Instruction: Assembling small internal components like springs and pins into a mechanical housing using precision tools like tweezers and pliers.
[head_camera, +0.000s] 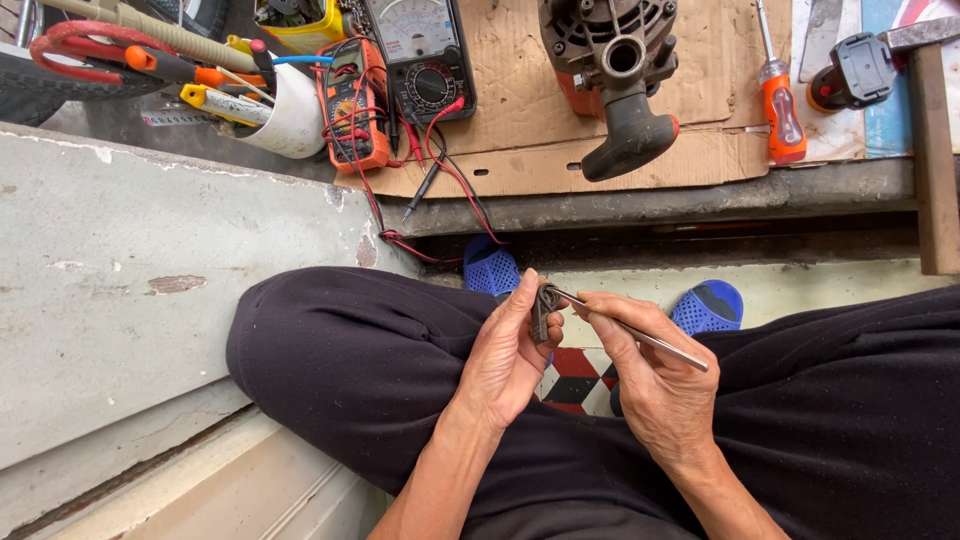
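Note:
My left hand (510, 355) pinches a small dark metal part (545, 305) between thumb and fingers, above my lap. My right hand (645, 385) grips a thin metal tool (640, 337) like a pen, and its tip touches the small part. Both hands hover over my knees in black trousers (350, 370). Blue sandals (710, 305) show below the hands.
On the cardboard sheet (520, 165) ahead lie a power tool body with black handle (620, 90), an orange-handled screwdriver (782, 110), two multimeters (425, 60) with red and black leads, a hammer (930, 150) and a white cup of tools (285, 115). A concrete ledge (130, 280) runs at my left.

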